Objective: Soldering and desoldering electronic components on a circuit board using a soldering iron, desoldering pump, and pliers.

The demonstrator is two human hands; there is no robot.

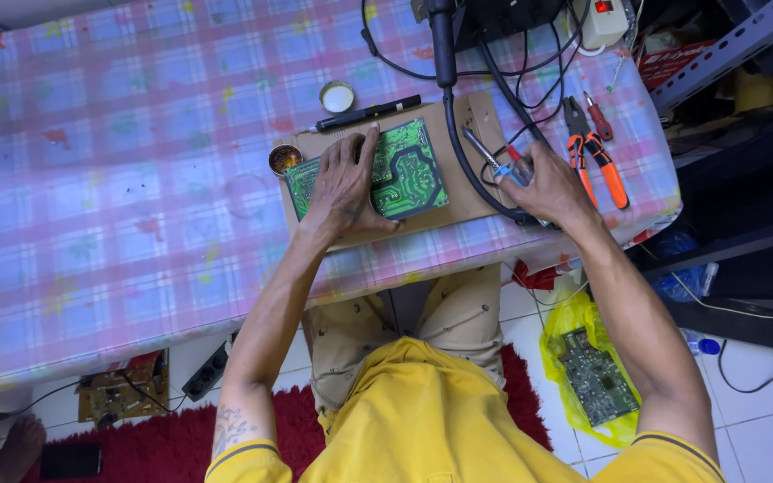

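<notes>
Fingers of the right hand [555, 183] are curled tight around a small tool with a blue and red handle [510, 166] — its thin metal tip points up and left, toward the green circuit board [395, 170]. It looks like a soldering tool or a probe, but I cannot tell which. A thick black cable [460, 148] runs under this hand and up to the far edge of the table.

The left hand [342, 188] lies flat and open on the left half of the board, fingers spread, pressing it down. It grips nothing. The board rests on a brown cardboard sheet [467, 201] near the front right corner of the table with the pink and blue checked cloth [118, 179].

To do this well, I think the flat hand should keep the board from sliding, and its fingers should stay away from the spot the tip will touch — the tip may be hot. The right wrist can rest on the cardboard so the tip does not shake.

Just off the board's left end sits a small round tin [284, 159]. A black pen-shaped tool [369, 113] lies at the cardboard's far edge, with a second round tin [337, 97] beyond it. Orange pliers [597, 156] lie near the right edge.
</notes>
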